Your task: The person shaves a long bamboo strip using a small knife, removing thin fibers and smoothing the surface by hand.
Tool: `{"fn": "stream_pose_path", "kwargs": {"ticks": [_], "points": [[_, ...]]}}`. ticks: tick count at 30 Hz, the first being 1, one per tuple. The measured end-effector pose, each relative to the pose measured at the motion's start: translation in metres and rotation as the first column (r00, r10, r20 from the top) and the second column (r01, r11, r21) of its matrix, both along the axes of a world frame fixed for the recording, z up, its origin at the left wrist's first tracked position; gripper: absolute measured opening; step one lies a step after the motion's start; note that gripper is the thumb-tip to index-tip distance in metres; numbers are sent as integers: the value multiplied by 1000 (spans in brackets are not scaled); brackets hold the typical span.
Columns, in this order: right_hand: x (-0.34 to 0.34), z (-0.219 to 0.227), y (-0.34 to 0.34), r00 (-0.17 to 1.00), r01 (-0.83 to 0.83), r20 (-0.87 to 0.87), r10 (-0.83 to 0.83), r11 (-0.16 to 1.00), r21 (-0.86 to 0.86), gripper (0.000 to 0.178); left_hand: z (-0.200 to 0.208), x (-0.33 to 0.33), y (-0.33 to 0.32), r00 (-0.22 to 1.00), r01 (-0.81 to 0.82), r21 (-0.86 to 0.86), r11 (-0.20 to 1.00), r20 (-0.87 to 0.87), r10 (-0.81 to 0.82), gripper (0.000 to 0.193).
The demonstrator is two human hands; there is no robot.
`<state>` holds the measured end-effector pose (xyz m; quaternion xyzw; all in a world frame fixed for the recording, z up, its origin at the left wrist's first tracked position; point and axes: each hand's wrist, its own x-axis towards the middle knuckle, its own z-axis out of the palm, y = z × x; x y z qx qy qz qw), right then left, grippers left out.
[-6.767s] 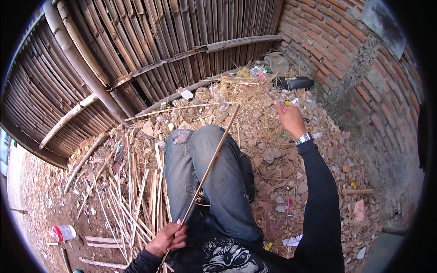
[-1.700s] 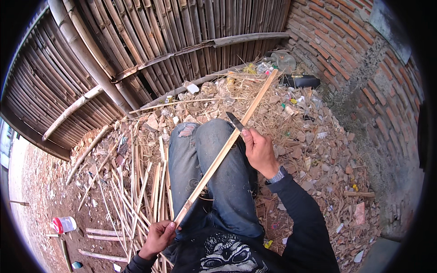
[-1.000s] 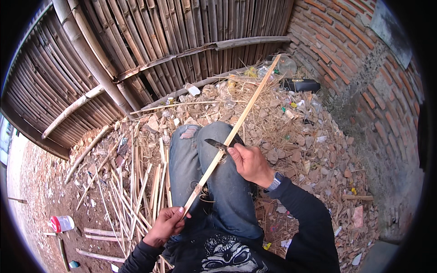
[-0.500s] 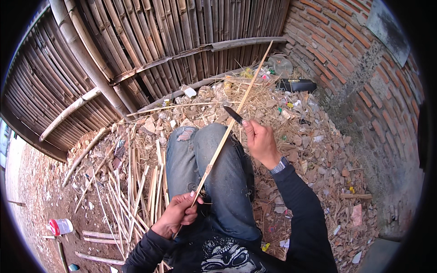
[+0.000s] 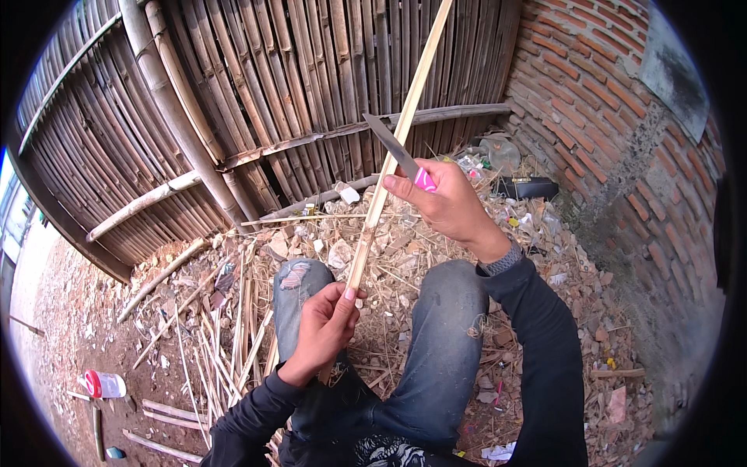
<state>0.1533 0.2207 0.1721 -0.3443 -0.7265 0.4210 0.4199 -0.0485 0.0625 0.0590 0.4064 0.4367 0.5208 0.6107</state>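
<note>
Gripping long, flat, pale bamboo strip (image 5: 375, 210) and steel knife with pink-and-white handle (image 5: 406, 163)

Clasping strip's lower part in closed fingers of left hand (image 5: 323, 323). Clutching knife's handle in curled fingers of right hand (image 5: 459, 204), with blade across strip; cannot tell if biting in. Holding strip aslant between blue-denim knees (image 5: 455, 300), before brown bamboo-slat wall (image 5: 311, 78).

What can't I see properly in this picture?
All in the head view:
Far end of the long strip: cut off by the top edge.
Gripped part of it: hidden by the left hand.
Rest of the knife handle: hidden in the right hand.
Inside the red-lidded tub: too small to tell.
</note>
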Motion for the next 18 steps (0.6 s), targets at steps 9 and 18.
{"fn": "stream_pose_path", "kwargs": {"ticks": [9, 18], "points": [[-20, 16, 60, 995, 98, -7, -98, 979, 178, 34, 9, -8, 98, 920, 221, 233, 947, -371, -124, 27], [-21, -27, 87, 985, 159, -76, -152, 984, 85, 31, -48, -20, 142, 950, 63, 373, 925, -308, 59, 28]]}}
